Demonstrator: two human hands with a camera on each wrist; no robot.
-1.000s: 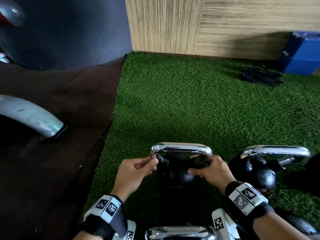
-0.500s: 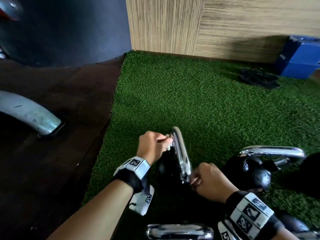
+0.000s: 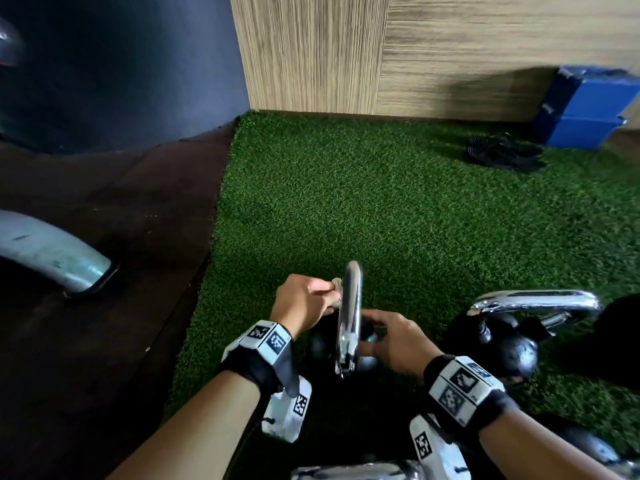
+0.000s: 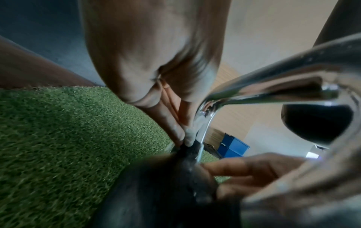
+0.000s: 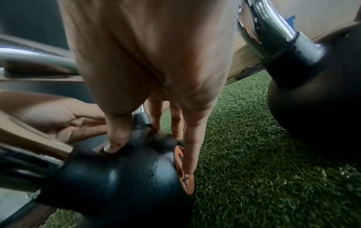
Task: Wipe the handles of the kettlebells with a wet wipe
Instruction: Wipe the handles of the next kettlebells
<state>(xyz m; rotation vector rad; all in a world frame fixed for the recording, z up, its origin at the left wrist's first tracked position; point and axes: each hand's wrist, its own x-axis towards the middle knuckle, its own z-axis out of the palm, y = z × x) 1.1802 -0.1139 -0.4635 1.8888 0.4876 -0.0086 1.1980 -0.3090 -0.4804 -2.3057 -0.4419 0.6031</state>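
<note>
A black kettlebell (image 3: pixel 318 344) stands on the green turf, its chrome handle (image 3: pixel 349 317) turned edge-on to me. My left hand (image 3: pixel 330 294) pinches a crumpled whitish wet wipe (image 3: pixel 336 284) against the handle's left side near the top. In the left wrist view the wet wipe (image 4: pixel 188 134) sits between the fingertips and the handle's leg (image 4: pixel 204 121). My right hand (image 3: pixel 377 336) grips the kettlebell's ball (image 5: pixel 117 177), thumb on top and fingers down the side over an orange label (image 5: pixel 184 171).
A second kettlebell (image 3: pixel 512 348) with a chrome handle (image 3: pixel 536 303) stands close on the right. A third handle (image 3: pixel 356 471) shows at the bottom edge. Dark flooring and a metal pipe (image 3: pixel 52 261) lie left; blue boxes (image 3: pixel 585 109) and black sandals (image 3: pixel 502 152) sit far right.
The kettlebell has been turned from side-on to edge-on. My right hand has moved off the handle's near end onto the ball. My left hand stays at the handle with the wipe.
</note>
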